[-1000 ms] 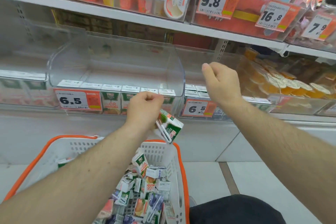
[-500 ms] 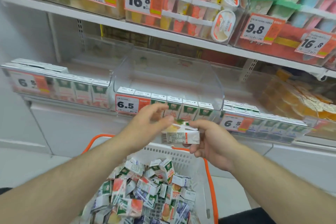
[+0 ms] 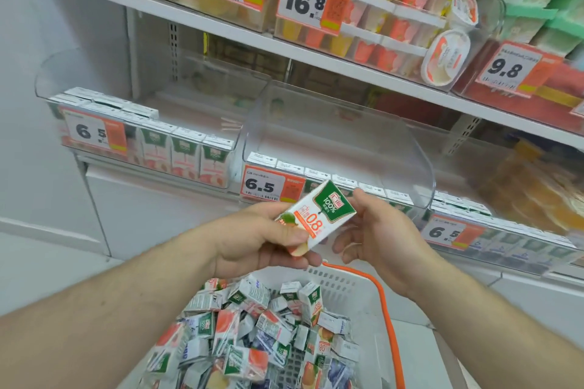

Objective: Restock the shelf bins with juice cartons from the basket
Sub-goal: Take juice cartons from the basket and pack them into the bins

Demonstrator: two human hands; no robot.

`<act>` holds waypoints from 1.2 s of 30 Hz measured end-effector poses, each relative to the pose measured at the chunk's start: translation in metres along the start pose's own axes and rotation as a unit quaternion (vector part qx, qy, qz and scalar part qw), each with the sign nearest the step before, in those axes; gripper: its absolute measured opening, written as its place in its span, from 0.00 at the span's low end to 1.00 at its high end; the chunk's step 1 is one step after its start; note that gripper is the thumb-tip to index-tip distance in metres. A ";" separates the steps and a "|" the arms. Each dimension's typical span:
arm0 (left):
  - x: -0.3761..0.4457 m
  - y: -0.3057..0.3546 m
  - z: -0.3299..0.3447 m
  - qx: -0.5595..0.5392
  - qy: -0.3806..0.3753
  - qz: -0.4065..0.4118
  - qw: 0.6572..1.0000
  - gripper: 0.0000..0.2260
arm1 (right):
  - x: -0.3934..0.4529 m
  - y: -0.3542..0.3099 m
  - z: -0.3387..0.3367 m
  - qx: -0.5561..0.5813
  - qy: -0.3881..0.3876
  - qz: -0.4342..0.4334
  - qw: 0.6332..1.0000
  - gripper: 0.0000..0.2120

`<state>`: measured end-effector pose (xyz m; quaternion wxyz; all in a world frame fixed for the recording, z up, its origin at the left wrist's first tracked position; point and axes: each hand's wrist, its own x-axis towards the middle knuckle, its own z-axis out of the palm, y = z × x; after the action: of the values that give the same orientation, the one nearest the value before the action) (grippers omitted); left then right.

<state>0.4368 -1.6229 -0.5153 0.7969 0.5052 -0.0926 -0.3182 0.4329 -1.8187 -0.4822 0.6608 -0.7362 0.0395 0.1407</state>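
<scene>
The left hand [image 3: 252, 243] grips a juice carton [image 3: 317, 215] by its lower end, thumb across the front; the right hand [image 3: 379, 230], fingers loosely spread, seems to touch its upper corner. Both hover above the basket's far rim [image 3: 347, 278], before the middle shelf bin [image 3: 335, 148].

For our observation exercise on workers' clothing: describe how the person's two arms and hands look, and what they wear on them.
Both forearms are bare to the picture's edge, with no sleeve in view. The left hand and right hand wear no gloves. No ring, watch or wristband shows on the fingers or wrists, and there are no markings. Light hair shows on both forearms.
</scene>
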 end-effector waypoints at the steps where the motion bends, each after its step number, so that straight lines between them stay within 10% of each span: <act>1: -0.001 0.002 -0.002 -0.012 -0.008 0.002 1.000 0.19 | 0.001 -0.003 0.004 0.003 -0.017 -0.012 1.000 0.23; 8: -0.006 0.012 -0.017 -0.046 0.004 0.003 0.999 0.19 | 0.019 -0.006 0.028 -0.022 -0.046 -0.040 0.998 0.14; 12: -0.007 0.026 -0.031 0.083 0.175 0.050 0.980 0.19 | 0.037 -0.024 0.036 0.050 -0.024 -0.037 0.998 0.09; 16: 0.001 0.037 -0.069 0.439 0.430 0.211 0.760 0.08 | 0.062 -0.060 0.029 0.004 0.004 -0.078 0.997 0.11; 22: 0.020 0.037 -0.080 0.577 0.482 0.231 0.617 0.13 | 0.113 -0.090 0.029 -0.056 0.031 -0.073 0.995 0.11; 29: 0.030 0.040 -0.090 0.602 0.472 0.158 0.624 0.24 | 0.169 -0.090 0.034 -0.209 0.072 -0.106 0.970 0.06; 36: 0.032 0.041 -0.096 0.615 0.455 0.147 0.627 0.24 | 0.200 -0.071 0.051 -0.399 -0.077 -0.054 0.912 0.04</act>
<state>0.5239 -1.5591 -0.5312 0.2779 0.9379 0.0344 0.2048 0.6334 -1.7338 -0.4706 0.3197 -0.9264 -0.1105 0.1651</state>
